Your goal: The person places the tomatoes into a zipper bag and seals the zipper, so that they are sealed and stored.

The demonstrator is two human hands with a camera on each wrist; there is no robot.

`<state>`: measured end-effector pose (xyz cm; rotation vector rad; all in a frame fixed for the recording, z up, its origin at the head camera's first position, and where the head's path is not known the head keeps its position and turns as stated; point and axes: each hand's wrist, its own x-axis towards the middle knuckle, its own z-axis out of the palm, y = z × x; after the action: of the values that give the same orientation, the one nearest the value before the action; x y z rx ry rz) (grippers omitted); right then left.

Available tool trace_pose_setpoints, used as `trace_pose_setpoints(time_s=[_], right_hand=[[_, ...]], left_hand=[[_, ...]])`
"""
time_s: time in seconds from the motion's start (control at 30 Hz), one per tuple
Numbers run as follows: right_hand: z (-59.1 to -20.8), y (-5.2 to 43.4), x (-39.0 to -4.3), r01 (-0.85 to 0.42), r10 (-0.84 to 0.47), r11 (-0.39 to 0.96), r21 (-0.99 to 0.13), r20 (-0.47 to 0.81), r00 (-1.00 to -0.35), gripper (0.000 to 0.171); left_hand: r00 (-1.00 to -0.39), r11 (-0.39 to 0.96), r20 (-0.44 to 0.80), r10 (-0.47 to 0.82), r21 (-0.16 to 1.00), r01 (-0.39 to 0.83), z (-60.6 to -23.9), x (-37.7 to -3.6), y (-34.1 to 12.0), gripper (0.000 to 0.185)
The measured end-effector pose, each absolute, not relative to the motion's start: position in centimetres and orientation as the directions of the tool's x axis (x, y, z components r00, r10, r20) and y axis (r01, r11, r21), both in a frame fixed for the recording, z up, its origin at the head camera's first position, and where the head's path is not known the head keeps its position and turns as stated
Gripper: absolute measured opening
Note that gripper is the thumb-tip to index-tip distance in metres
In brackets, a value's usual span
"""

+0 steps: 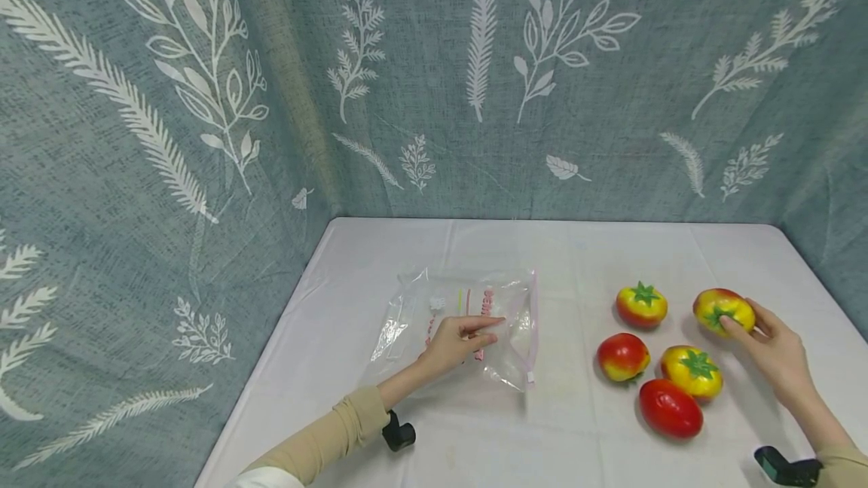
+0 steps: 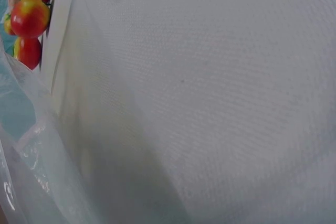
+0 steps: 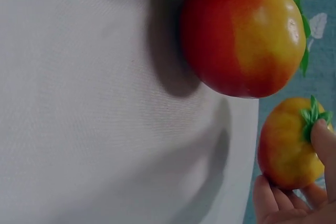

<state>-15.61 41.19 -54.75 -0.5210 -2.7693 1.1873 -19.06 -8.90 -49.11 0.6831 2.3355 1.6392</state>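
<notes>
So, call the curtain side 12 o'clock. Closest to you, a black device (image 1: 787,467) sits by your right wrist, and a second black device (image 1: 398,433) by your left. Next is the all-red fruit (image 1: 670,409), with the yellow fruit (image 1: 693,373) right beside it at its 1 o'clock and the red-yellow fruit (image 1: 621,356) at its 10, a bit apart. Your right hand (image 1: 776,354) has a proper grip on the orange-red fruit (image 1: 721,303), thumb by the green leaves, at the yellow one's 1 o'clock. Way over at its 9, your left hand (image 1: 453,346) is at the clear plastic bag (image 1: 434,300), fingers stretched out; honestly can't tell if it's pinching the film. Between them sits the leaf-topped fruit (image 1: 641,306), then the white tablecloth (image 1: 590,247) runs back to the blue-green curtain (image 1: 434,59) at 12.
</notes>
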Motion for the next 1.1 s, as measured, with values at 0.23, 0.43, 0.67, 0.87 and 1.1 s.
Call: trace_pose_setpoints(time_s=[0.23, 0.43, 0.67, 0.87, 1.1], right_hand=[[-54.7, 41.5, -15.8, 0.261, 0.354, 0.627, -0.734, -0.031, -0.935, 0.084], [-54.8, 41.5, -16.5, 0.255, 0.356, 0.628, -0.735, -0.02, -0.934, 0.083], [-54.7, 41.1, -16.7, 0.249, 0.357, 0.625, -0.74, -0.012, -0.934, 0.083], [-54.9, 40.9, -16.9, 0.241, 0.352, 0.627, -0.741, -0.007, -0.936, 0.081], [-54.9, 40.7, -17.5, 0.204, 0.314, 0.636, -0.744, 0.008, -0.949, 0.078]], left_hand=[[-0.872, 0.285, 0.092, 0.48, 0.924, 0.254, -48.3, -18.8, -8.8, 0.032], [-0.866, 0.286, 0.091, 0.492, 0.922, 0.26, -45.6, -17.6, -8.7, 0.031], [-0.868, 0.282, 0.086, 0.489, 0.926, 0.251, -45.5, -17.6, -8.7, 0.031], [-0.873, 0.288, 0.087, 0.48, 0.924, 0.25, -45.5, -17.6, -8.7, 0.031], [-0.874, 0.285, 0.093, 0.478, 0.924, 0.254, -45.4, -17.6, -8.6, 0.03]])
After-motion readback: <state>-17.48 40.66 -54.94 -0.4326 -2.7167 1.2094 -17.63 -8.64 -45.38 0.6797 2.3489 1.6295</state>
